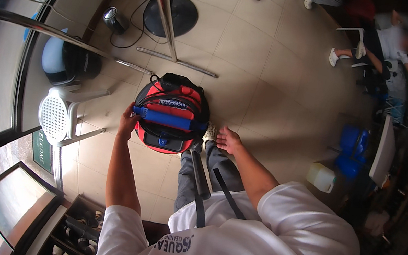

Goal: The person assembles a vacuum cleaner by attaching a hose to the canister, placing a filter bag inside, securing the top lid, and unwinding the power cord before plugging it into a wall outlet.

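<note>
A round red-and-black canister vacuum cleaner (164, 146) stands on the floor in front of my feet. Across its top runs a blue handle (166, 118), with a looped black cord (186, 102) around it. My left hand (128, 122) is closed at the handle's left end, thumb and fingers on the blue part. Off the right side of the machine, my right hand (228, 140) hangs in the air with its fingers apart, holding nothing. A dark tube (200, 174) slopes from the vacuum toward my legs.
A white plastic stool (55, 117) and a blue-and-black rounded object stand left by the glass. Metal stand legs (176, 64) and a pedestal fan base (170, 16) lie ahead. Right are a white jug (321, 177), blue containers (351, 149) and a seated person; shoe shelves lower left.
</note>
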